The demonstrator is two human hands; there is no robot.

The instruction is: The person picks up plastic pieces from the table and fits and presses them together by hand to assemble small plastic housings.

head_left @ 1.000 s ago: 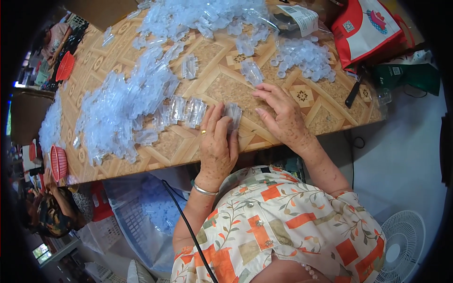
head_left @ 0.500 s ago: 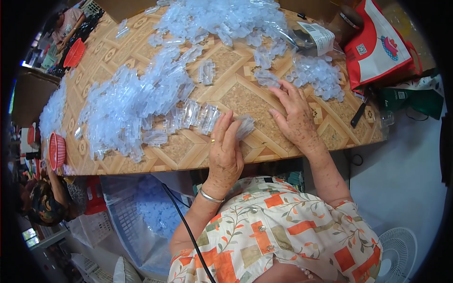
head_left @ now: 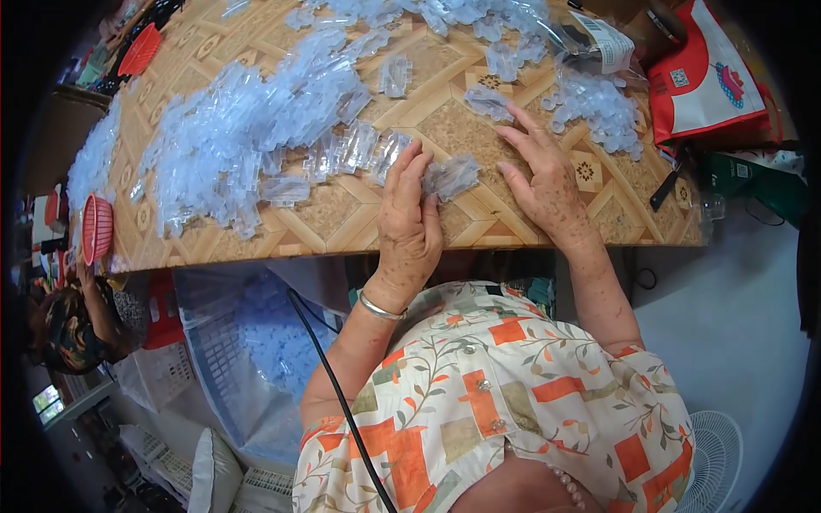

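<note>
- Two hands rest on your bench point(head_left: 342, 235), palms down, near its front edge.
- Left hand point(head_left: 409, 224): fingers extended and flat, grip loose around nothing, fingertips touching a clear plastic piece point(head_left: 451, 177).
- Right hand point(head_left: 546, 184): fingers spread wide, grip empty, lying just right of that same piece.
- Row of clear pieces point(head_left: 342, 158): lined up to the left of your left fingertips.
- Large heap of clear pieces point(head_left: 239, 128): farther left, well spread.
- Small pile point(head_left: 599, 107): beyond your right hand.
- Red bag point(head_left: 705, 81): far right corner.
- Red basket point(head_left: 96, 227): left edge.
</note>
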